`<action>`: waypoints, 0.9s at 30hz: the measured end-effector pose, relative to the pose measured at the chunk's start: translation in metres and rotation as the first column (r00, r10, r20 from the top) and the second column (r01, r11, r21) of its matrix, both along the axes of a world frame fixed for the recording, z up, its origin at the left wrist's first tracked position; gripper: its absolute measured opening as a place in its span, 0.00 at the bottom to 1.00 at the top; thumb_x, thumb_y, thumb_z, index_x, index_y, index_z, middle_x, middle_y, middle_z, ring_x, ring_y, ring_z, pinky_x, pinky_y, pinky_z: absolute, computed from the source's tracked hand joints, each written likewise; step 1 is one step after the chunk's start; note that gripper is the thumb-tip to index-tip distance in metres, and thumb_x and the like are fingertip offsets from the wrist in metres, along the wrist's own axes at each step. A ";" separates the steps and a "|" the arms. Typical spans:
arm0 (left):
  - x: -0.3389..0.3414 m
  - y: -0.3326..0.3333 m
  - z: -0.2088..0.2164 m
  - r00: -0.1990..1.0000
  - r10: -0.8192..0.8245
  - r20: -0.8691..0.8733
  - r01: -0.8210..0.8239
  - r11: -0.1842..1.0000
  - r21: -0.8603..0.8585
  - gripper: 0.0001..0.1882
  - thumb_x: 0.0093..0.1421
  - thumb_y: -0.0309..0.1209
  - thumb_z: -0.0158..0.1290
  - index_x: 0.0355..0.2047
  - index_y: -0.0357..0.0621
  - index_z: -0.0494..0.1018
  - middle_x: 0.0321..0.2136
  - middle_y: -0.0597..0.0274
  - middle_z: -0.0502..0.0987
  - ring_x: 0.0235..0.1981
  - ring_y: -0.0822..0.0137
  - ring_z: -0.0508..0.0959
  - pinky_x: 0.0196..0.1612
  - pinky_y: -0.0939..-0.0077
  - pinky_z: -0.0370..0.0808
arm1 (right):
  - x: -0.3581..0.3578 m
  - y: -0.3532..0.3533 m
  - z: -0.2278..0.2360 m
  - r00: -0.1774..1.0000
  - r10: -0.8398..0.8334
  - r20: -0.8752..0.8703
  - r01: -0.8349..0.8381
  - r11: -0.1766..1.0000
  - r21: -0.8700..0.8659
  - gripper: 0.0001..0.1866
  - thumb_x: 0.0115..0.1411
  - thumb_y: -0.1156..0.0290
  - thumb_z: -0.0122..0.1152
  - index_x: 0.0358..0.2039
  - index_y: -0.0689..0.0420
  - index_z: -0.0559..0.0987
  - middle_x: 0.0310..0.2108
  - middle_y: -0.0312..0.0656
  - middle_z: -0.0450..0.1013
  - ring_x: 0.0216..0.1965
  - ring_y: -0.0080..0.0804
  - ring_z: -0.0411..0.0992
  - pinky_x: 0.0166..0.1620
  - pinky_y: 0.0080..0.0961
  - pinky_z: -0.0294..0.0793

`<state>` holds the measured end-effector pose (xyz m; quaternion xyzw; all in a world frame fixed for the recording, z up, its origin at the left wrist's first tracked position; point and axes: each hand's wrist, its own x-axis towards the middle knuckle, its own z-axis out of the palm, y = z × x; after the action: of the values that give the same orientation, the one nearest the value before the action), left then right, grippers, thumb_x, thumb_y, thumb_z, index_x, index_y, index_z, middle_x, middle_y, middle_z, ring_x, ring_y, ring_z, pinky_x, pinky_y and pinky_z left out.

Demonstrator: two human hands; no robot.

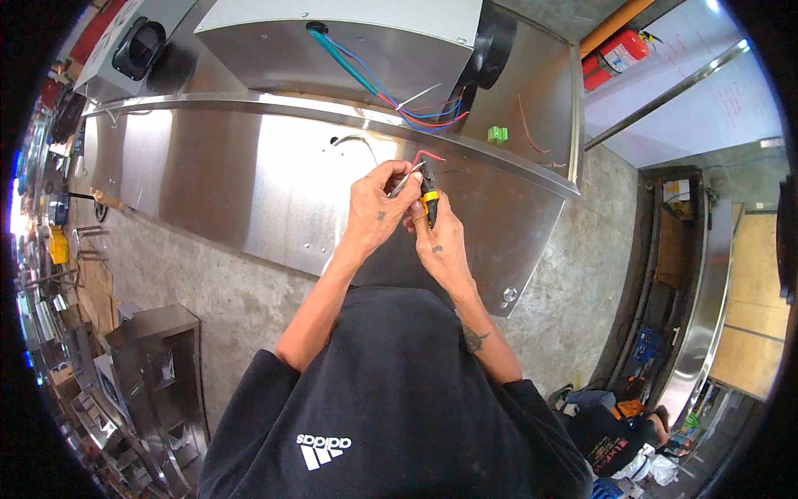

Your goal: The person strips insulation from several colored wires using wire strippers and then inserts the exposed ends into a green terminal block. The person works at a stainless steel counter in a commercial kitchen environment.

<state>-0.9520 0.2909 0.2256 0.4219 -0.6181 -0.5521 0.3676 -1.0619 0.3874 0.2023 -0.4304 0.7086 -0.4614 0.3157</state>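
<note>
My left hand pinches the end of a grey cable that comes out of a hole in the steel panel. From those fingers a red wire bends to the right, with a pale wire beside it. Closed around black-and-yellow pliers, my right hand keeps their jaws up against the wires, close to my left fingertips. Whether the jaws grip a wire is too small to tell. Both hands are over the stainless steel panel.
Beyond the panel's raised edge stands a metal box with a green cable and blue and red wires hanging out. A green terminal block lies right of it. A fire extinguisher is far right; another person is low right.
</note>
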 end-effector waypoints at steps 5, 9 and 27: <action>-0.002 -0.003 -0.008 1.000 -0.001 0.016 0.002 0.997 -0.077 0.13 0.70 0.33 0.65 0.44 0.33 0.83 0.24 0.65 0.80 0.26 0.79 0.74 0.31 0.76 0.74 | 0.000 0.001 0.000 1.000 -0.001 0.026 0.000 1.000 0.015 0.23 0.81 0.55 0.56 0.57 0.65 0.73 0.33 0.43 0.80 0.31 0.30 0.79 0.36 0.32 0.79; 0.001 -0.004 -0.005 0.994 -0.010 0.108 0.023 0.992 -0.122 0.13 0.71 0.33 0.65 0.44 0.33 0.83 0.24 0.65 0.79 0.26 0.78 0.74 0.31 0.75 0.74 | -0.002 0.000 0.003 0.995 0.005 0.104 -0.015 0.996 0.089 0.23 0.81 0.55 0.55 0.59 0.66 0.72 0.33 0.44 0.80 0.31 0.31 0.79 0.37 0.32 0.79; 0.000 -0.008 0.000 0.995 -0.030 0.090 0.034 0.998 -0.049 0.15 0.72 0.36 0.64 0.44 0.32 0.84 0.24 0.65 0.80 0.28 0.79 0.75 0.33 0.76 0.74 | -0.007 -0.004 0.008 0.996 0.041 0.078 -0.044 0.998 0.044 0.20 0.82 0.56 0.55 0.53 0.64 0.72 0.32 0.44 0.80 0.30 0.31 0.80 0.35 0.34 0.80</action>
<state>-0.9517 0.2830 0.2258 0.4267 -0.6544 -0.5227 0.3412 -1.0686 0.3835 0.2100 -0.4198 0.6969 -0.4547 0.3624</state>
